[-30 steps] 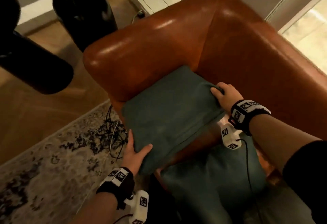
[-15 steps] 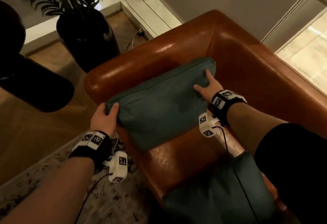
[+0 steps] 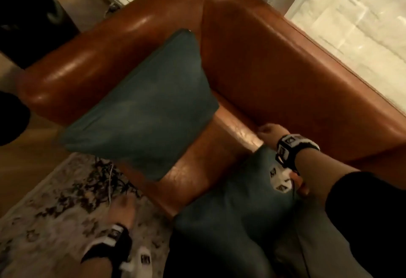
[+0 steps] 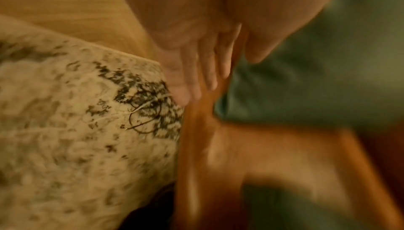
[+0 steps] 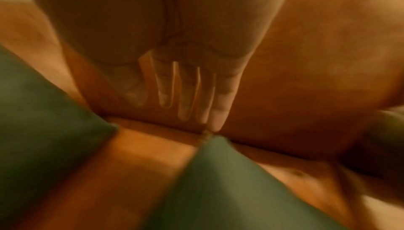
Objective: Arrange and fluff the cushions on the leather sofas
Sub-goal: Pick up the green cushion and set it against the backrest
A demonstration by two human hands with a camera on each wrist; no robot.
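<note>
A teal cushion [image 3: 140,106] leans free against the left armrest of the brown leather sofa [image 3: 274,64]; no hand touches it. A second teal cushion [image 3: 237,207] lies lower on the seat front. My right hand [image 3: 269,131] is above that cushion's top corner [image 5: 210,147], with straight fingers [image 5: 188,95] whose tips come close to the corner; contact cannot be told. My left hand [image 3: 123,208], blurred, hangs over the rug by the sofa's front edge. Its fingers [image 4: 196,71] are straight and hold nothing.
A patterned rug [image 3: 50,229] with loose cables [image 3: 109,176] lies left of the sofa. A black planter [image 3: 33,14] stands at the back left, a bright window [image 3: 356,25] behind the backrest. My grey trouser leg [image 3: 318,244] lies beside the lower cushion.
Both hands have let go of the first cushion, which now leans on the armrest. My left hand dropped over the rug; my right hand moved back to the second cushion's corner.
</note>
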